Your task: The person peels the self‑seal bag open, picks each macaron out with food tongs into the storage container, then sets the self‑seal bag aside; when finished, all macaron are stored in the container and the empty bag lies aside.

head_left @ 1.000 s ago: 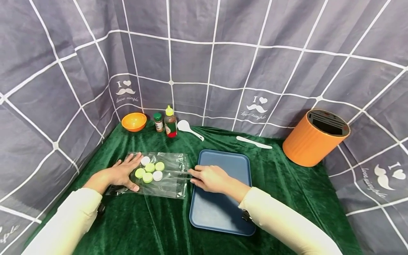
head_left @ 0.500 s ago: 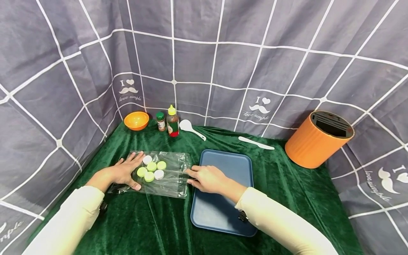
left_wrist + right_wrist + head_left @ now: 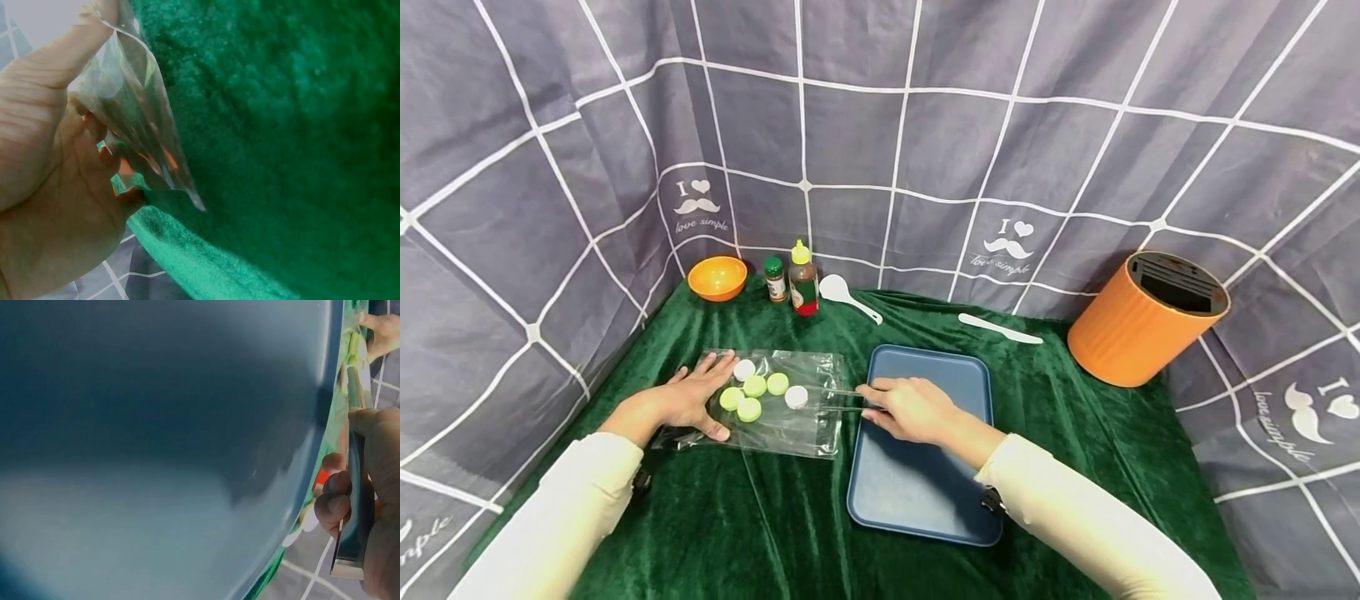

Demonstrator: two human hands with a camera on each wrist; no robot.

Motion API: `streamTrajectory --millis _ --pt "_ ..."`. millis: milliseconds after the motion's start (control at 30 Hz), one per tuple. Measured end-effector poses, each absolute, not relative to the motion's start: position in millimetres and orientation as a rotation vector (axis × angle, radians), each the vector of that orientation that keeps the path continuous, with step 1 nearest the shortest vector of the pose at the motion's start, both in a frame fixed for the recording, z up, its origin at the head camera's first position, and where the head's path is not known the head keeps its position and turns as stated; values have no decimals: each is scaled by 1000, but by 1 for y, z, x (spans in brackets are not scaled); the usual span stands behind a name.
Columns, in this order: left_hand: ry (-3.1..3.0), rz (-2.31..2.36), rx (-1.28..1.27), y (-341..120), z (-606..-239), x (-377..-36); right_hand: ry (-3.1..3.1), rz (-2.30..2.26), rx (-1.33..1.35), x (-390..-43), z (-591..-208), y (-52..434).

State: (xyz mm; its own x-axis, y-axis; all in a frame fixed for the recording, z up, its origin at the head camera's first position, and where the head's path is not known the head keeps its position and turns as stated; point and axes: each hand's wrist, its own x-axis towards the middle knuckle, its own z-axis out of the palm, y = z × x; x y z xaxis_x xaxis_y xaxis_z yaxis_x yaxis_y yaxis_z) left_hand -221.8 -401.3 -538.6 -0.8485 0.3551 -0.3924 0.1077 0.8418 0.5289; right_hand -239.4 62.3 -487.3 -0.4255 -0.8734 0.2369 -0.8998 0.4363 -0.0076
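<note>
My right hand (image 3: 917, 410) grips metal tongs (image 3: 354, 506) over the left side of the blue tray (image 3: 925, 493). The tong tips reach left over the clear plastic bag (image 3: 805, 435) and stand on either side of a white macaron-like disc (image 3: 796, 397). That disc sits apart from the others. Several light-green discs (image 3: 748, 409) and another white disc (image 3: 744, 371) lie grouped at the bag, near my left fingers. With fingers spread, my left hand (image 3: 688, 402) rests on the bag's left end. Loose film (image 3: 134, 109) rises beside its thumb in the left wrist view.
Along the back stand an orange bowl (image 3: 717, 280), a green-capped spice jar (image 3: 775, 281) and a sauce bottle (image 3: 803, 287). A white ladle (image 3: 842, 293) and a white knife (image 3: 1000, 329) lie on the green cloth. An orange knife block (image 3: 1138, 329) stands at the right.
The white disc between the tong tips has moved right, away from the green ones. My right hand and tongs have shifted right with it. My left hand stays on the bag.
</note>
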Motion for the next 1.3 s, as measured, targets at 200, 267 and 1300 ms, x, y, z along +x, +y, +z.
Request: streamTrajectory --millis 200,267,1300 --pt "2515 719 377 -393 -521 -213 -2537 193 1477 -243 -482 93" --pt "2493 771 387 -388 -511 -209 -2553 193 1444 -244 -480 104" --pt "2492 750 380 -385 -509 -208 -2733 307 1240 -257 -491 192"
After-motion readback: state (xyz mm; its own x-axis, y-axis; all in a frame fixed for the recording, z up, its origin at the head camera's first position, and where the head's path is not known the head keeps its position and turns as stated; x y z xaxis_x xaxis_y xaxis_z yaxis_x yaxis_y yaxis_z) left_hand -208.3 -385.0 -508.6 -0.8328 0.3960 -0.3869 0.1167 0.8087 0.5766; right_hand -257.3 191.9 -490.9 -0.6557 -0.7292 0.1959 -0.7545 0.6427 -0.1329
